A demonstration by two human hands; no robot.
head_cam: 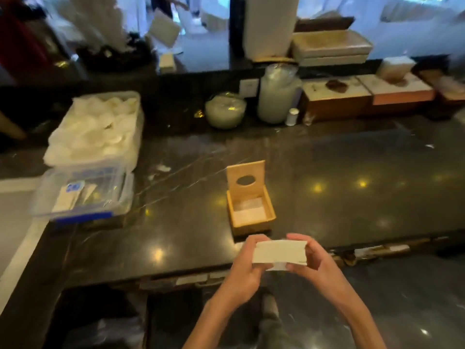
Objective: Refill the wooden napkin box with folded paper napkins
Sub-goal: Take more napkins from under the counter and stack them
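Item: wooden napkin box, sitting open on the dark table, hinged lid standing upright at the back, oval slot facing the wearer; a few napkins lying at the bottom.

Item: stack of folded paper napkins, being held just in front of the box, above the table edge. Left hand is gripping its left end, right hand its right end.

Handling note: the stack is looking slightly uneven underneath; squaring the edges, then lowering it flat and aligned with the box walls, should be avoiding snags.

Item: clear plastic tubs, standing well apart at left.
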